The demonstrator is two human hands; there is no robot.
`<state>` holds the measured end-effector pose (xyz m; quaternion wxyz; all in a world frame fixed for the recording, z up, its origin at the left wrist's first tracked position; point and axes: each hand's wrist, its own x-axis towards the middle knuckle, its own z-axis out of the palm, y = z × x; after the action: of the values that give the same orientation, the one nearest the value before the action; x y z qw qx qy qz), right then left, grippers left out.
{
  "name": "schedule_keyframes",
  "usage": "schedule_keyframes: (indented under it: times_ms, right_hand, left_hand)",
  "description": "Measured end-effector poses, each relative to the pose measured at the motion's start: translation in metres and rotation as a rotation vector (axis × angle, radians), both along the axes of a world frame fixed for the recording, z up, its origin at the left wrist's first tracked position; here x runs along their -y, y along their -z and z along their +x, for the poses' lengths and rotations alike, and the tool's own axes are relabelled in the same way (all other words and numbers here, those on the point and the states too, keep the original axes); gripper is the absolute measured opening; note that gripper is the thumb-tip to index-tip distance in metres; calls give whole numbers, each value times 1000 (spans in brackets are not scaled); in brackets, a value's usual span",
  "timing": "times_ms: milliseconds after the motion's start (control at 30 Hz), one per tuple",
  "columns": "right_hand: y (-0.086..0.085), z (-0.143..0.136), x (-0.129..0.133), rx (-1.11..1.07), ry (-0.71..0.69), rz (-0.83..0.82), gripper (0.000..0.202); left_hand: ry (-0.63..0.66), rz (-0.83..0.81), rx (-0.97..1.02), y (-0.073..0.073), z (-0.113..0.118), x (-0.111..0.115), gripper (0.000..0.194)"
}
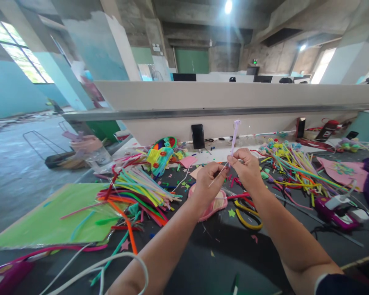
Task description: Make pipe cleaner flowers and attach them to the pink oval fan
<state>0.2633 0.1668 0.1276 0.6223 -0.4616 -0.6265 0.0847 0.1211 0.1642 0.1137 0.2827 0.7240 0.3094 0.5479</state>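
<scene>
Above the dark tabletop my two hands meet at about the middle of the view. My right hand (246,166) pinches a lavender pipe cleaner (235,137), which stands upright with a small bent knot at its top. My left hand (207,184) is closed at the lower end of that pipe cleaner, and a thin pale strand (217,177) crosses its fingers. Whether the strand belongs to the pipe cleaner I cannot tell. Below the hands lies a pink striped padded piece (213,207), partly covered by my left hand. Yellow-handled scissors (249,223) rest beside it.
Bundles of coloured pipe cleaners lie left (147,186) and right (298,168). A green sheet (58,213) is at the left, near white cables (119,256). A phone (198,136) leans on the partition (233,96). A purple glue-gun-like tool (9,272) sits front left.
</scene>
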Motion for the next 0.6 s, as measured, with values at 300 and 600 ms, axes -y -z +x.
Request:
schedule_keyframes:
  times_ms: [300, 600]
  right_hand:
    - [3, -1, -2, -476, -757, -200, 16]
    - [19, -4, -18, -629, -1086, -417, 33]
  left_hand:
    - [436, -565, 408, 5, 6, 1, 27]
    - [489, -713, 568, 4, 20, 15, 28]
